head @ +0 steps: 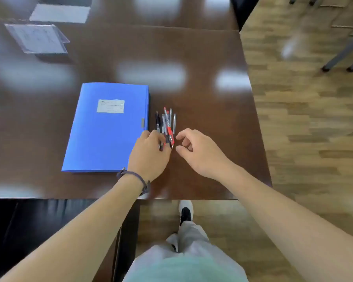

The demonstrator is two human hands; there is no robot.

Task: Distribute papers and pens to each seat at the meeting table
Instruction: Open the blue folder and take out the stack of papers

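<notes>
A bundle of several pens [167, 123], black, clear and red, lies on the dark wooden table [202, 110] just right of a closed blue folder [108, 127]. My left hand [149, 155] grips the near ends of the pens, its fingers curled around them. Just right of the bundle hovers my right hand [200, 151], with thumb and forefinger loosely curved and nothing between them. A sheet of white paper [60, 13] lies at the far left of the table.
A clear acrylic name stand [37, 38] sits at the far left near the paper. A black chair [49, 231] is tucked under the near edge. The table's right edge borders wooden floor, with chair legs [342, 55] at the far right.
</notes>
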